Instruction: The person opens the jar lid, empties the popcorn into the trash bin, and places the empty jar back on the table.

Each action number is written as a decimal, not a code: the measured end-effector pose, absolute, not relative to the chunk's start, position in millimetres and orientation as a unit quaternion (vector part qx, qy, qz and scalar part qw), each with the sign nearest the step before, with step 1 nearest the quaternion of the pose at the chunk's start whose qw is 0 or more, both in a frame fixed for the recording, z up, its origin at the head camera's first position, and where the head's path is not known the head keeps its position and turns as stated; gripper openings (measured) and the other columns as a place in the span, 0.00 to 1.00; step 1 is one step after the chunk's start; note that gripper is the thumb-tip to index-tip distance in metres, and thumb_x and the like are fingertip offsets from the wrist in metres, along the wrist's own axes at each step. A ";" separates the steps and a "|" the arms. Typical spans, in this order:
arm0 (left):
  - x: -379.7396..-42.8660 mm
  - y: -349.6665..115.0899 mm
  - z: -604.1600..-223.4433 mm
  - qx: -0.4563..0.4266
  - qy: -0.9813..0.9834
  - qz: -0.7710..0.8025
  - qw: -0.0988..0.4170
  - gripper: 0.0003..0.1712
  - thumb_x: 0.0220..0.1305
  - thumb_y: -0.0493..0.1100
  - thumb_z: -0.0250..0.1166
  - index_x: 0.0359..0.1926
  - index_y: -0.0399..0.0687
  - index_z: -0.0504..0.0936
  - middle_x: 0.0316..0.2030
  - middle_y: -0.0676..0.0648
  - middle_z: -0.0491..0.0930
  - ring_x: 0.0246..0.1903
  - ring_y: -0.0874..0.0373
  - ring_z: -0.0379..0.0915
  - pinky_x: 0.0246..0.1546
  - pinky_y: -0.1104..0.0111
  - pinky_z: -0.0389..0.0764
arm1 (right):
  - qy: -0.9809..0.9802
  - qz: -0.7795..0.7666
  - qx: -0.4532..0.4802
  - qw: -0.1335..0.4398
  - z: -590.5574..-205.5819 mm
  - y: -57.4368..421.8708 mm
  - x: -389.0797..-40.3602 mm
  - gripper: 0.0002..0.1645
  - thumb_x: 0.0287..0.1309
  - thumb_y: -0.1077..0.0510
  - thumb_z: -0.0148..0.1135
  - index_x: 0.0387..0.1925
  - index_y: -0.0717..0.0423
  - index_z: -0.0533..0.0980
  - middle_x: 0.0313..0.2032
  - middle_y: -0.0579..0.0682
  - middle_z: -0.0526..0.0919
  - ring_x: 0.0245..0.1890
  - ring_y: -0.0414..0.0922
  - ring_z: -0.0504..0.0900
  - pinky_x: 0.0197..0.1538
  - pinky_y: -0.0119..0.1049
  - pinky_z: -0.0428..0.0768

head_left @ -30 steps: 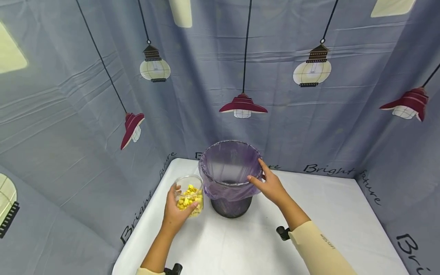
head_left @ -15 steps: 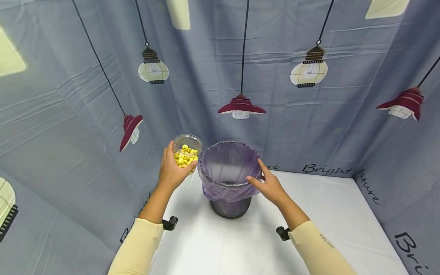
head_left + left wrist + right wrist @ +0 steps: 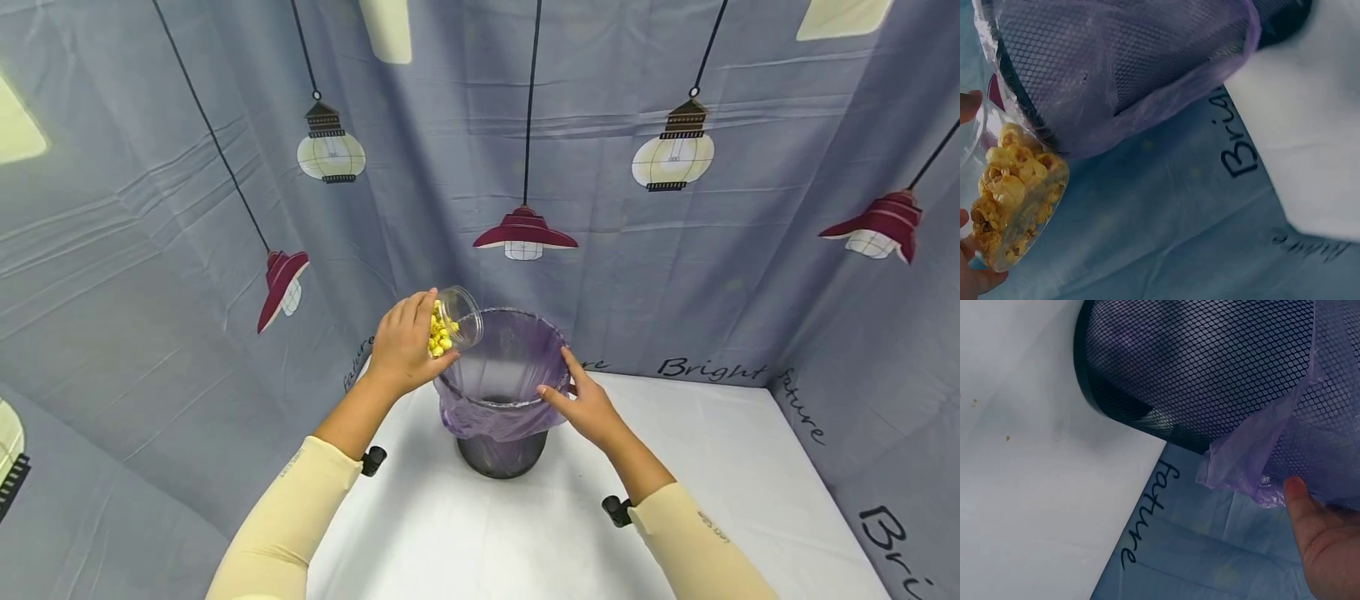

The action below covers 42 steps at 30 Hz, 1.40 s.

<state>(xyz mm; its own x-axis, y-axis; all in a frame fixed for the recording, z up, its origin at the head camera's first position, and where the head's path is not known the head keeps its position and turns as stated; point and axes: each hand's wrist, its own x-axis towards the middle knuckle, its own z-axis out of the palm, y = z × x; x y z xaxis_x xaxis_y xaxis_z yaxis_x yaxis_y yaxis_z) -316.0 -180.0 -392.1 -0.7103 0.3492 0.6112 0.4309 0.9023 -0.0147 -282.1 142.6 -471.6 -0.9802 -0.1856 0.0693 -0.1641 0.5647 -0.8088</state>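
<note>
My left hand (image 3: 405, 346) grips a clear plastic jar (image 3: 467, 315), tipped sideways with its mouth toward the right, over the left rim of the trash bin. Yellow popcorn (image 3: 440, 332) lies inside; in the left wrist view the popcorn (image 3: 1010, 181) is heaped against the jar's side, close beside the bin's rim. The black mesh trash bin (image 3: 501, 457) stands upright, lined with a purple plastic bag (image 3: 491, 423) folded over its rim. My right hand (image 3: 592, 408) holds the bin's right rim through the bag, its thumb (image 3: 1297, 494) against the bag.
The bin stands on a white table (image 3: 480, 542). Behind and beside it hangs a grey-blue curtain (image 3: 420, 208) printed with lamps and lettering. Small crumbs (image 3: 1007, 438) lie on the table in the right wrist view.
My left hand has lifted the jar from low at the bin's left, then moved it right and tipped it over the rim. The right hand has stayed on the rim.
</note>
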 end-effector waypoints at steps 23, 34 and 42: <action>-324.8 -163.5 -372.9 -0.326 -0.900 0.160 0.242 0.66 0.45 0.33 0.78 0.78 0.67 0.49 0.77 0.49 0.51 0.77 0.44 0.39 0.69 0.33 0.46 | 0.885 -0.456 -0.098 0.012 -471.9 142.2 -283.1 0.55 0.64 0.34 0.59 0.80 0.37 0.40 0.78 0.58 0.48 0.68 0.66 0.66 0.63 0.64 0.71; -326.5 -162.7 -380.3 -0.349 -0.876 0.211 0.258 0.72 0.38 0.35 0.83 0.78 0.70 0.49 0.79 0.52 0.43 0.77 0.45 0.33 0.70 0.35 0.47 | 0.881 -0.462 -0.102 0.013 -474.9 143.4 -284.4 0.56 0.62 0.30 0.58 0.80 0.36 0.40 0.78 0.58 0.48 0.68 0.66 0.66 0.62 0.63 0.72; -328.3 -160.9 -382.5 -0.349 -0.864 0.244 0.269 0.72 0.36 0.40 0.85 0.78 0.71 0.50 0.79 0.53 0.43 0.77 0.44 0.30 0.70 0.39 0.50 | 0.881 -0.462 -0.099 0.014 -474.9 143.8 -284.7 0.56 0.62 0.30 0.58 0.80 0.36 0.40 0.78 0.57 0.49 0.68 0.65 0.67 0.61 0.63 0.73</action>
